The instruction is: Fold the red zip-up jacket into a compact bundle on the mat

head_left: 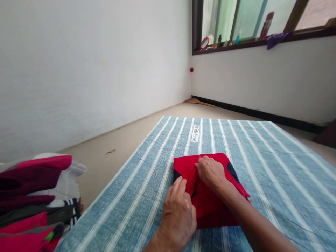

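Two hands press a folded red garment (pixel 210 206) lying near the middle of a blue striped sheet (pixel 275 182). The left hand (pixel 178 213) rests flat, fingers released, on the garment's left edge; the right hand (pixel 211 172) pinches a fold at its far side. Clothes (pixel 31 203) are piled at near left.

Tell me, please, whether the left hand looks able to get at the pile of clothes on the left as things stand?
Probably yes: the left hand rests flat on the red garment, holding nothing, and only bare striped cloth lies between it and the pile of clothes.
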Tool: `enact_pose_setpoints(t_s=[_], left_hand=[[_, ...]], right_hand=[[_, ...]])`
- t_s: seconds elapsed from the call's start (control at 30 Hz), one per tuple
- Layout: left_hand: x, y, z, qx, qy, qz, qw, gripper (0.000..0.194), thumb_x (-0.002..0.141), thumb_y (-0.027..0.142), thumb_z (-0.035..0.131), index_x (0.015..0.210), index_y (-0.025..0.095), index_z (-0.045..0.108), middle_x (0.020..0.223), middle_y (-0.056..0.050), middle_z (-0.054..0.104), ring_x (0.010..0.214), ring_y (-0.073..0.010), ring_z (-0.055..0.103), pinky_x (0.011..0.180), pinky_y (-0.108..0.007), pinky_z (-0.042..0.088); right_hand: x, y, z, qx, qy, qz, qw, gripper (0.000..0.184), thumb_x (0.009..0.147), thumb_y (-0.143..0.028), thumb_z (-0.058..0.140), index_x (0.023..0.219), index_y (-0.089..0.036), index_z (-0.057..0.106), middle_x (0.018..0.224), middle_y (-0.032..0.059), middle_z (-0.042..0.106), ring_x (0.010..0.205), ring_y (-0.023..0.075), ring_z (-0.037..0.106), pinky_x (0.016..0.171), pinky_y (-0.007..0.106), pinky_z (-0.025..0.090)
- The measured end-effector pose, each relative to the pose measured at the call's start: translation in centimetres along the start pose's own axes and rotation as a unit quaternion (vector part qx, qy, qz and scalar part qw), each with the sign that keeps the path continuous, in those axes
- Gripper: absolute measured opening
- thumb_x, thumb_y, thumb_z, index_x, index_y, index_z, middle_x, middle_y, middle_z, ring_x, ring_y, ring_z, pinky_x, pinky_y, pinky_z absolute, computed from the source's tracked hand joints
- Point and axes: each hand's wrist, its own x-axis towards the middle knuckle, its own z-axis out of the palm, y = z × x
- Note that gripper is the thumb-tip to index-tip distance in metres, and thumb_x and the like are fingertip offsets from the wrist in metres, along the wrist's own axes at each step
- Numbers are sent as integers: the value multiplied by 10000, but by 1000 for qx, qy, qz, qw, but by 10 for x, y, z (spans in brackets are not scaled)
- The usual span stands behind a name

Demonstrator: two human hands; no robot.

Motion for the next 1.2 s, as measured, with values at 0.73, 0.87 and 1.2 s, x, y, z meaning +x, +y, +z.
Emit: enact_pose_setpoints(t_s=[0.73,0.87,1.2], left_hand=[[1,-13,-3,-96,105,-1,990,245,732,15,393,645,168,563,1025,-150,670,1048,-234,612,916,-375,521],[-3,-13,0,-73,104,9,992,236,737,16,393,710,165,573,1039,-143,660,1053,-232,604,922,-380,513],[26,15,-14,36,-39,-47,997,241,694,66,500,921,122,561,1026,-151,601,985,-305,559,843,-471,471]], right_hand=[[-16,14,22,-70,127,-344,928,247,914,-163,438,1101,-90,580,1143,156,589,1096,300,513,877,436,451],[-13,15,29,-63,116,-329,935,246,905,-154,455,1106,-90,580,1115,159,594,1109,299,503,872,427,453],[-15,13,25,-20,103,-308,946,139,894,-161,482,967,-133,597,1012,115,603,1051,259,510,857,398,437]])
